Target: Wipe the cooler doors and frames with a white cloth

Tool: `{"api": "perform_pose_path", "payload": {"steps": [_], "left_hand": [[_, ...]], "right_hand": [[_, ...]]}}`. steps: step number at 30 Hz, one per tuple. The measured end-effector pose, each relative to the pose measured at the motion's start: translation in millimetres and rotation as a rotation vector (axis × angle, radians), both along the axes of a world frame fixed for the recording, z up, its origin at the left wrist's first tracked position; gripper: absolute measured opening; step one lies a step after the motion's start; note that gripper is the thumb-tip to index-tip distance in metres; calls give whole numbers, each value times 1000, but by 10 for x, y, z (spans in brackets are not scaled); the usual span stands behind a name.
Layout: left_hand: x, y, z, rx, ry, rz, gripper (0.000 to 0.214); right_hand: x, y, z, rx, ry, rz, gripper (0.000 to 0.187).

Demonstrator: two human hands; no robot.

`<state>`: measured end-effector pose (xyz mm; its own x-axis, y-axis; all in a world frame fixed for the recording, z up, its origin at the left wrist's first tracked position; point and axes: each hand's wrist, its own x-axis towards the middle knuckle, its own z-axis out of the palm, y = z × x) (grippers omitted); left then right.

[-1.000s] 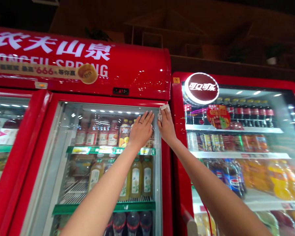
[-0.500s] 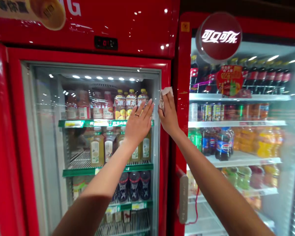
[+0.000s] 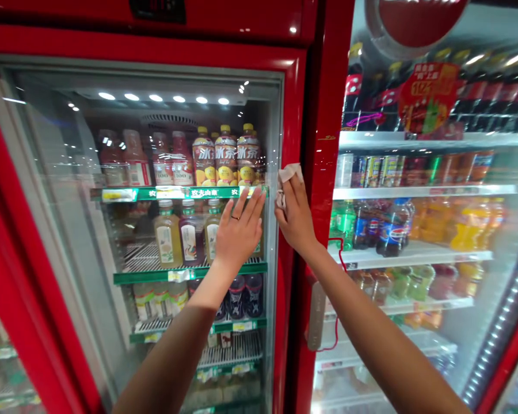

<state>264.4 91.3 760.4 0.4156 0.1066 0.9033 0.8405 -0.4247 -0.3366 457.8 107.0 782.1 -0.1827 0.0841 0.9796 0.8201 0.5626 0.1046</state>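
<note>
My left hand (image 3: pixel 240 227) lies flat with fingers spread on the glass door (image 3: pixel 56 190) of a red drinks fridge, holding nothing. Behind the glass at that spot are a green shelf edge (image 3: pixel 176 193) and bottled drinks. My right hand (image 3: pixel 296 215) grips a crumpled white cloth (image 3: pixel 289 179). It presses the cloth against the red door frame (image 3: pixel 294 138), at the right edge of the glass. The two hands sit close together, with the door's edge between them.
A second fridge (image 3: pixel 330 115) with a glass door stands directly to the right, holding cans, cola and juice bottles. Its grey door handle (image 3: pixel 316 316) and a red cord (image 3: pixel 339 287) hang near my right forearm.
Both hands have slid down the door, and my left fingertips now reach the green shelf edge. The view has tilted lower and closer, pushing the fridge tops up out of frame.
</note>
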Motion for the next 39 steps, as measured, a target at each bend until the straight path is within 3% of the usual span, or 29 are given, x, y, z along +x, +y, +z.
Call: {"api": "perform_pose_path", "payload": {"steps": [2,6,8,10,13,15,17,22,24,26,30,33,36,39], "left_hand": [[1,9,-100,2,-24,-5,86],[-4,20,-275,47,-52,-12,87],[-10,23,-322,69,-49,-14,87],[-16,25,-341,73,-47,-21,87],[-21,32,-343,54,-61,-48,88],[-19,39,-343,45,-69,-62,88],[-13,43,-346,56,-70,-54,86],[7,26,-343,132,-52,0,85],[8,12,-334,143,-49,16,85],[7,1,-328,147,-54,24,85],[64,-7,-342,166,-78,6,86],[242,-33,-363,164,1,-46,89],[558,-85,-349,127,154,-97,89],[944,-111,-264,62,222,-115,86]], "right_hand": [[-24,-26,-187,-29,21,0,103],[-109,-187,-870,-91,-30,9,103],[-120,-234,-997,-85,-48,8,100],[-96,-230,-864,-80,-75,9,98],[-41,-172,-428,-40,-82,12,99],[-24,-138,-257,-38,-67,18,101],[-35,-127,-319,-49,-35,32,101],[-56,-181,-972,-74,-67,67,98],[15,-201,-1053,-57,-120,44,94],[148,-206,-946,-15,-131,15,91],[560,-132,-496,93,-35,-36,85],[901,8,-306,75,-31,-96,75],[1180,148,-342,40,-39,-127,67],[1373,226,-513,35,19,-142,67]]}}
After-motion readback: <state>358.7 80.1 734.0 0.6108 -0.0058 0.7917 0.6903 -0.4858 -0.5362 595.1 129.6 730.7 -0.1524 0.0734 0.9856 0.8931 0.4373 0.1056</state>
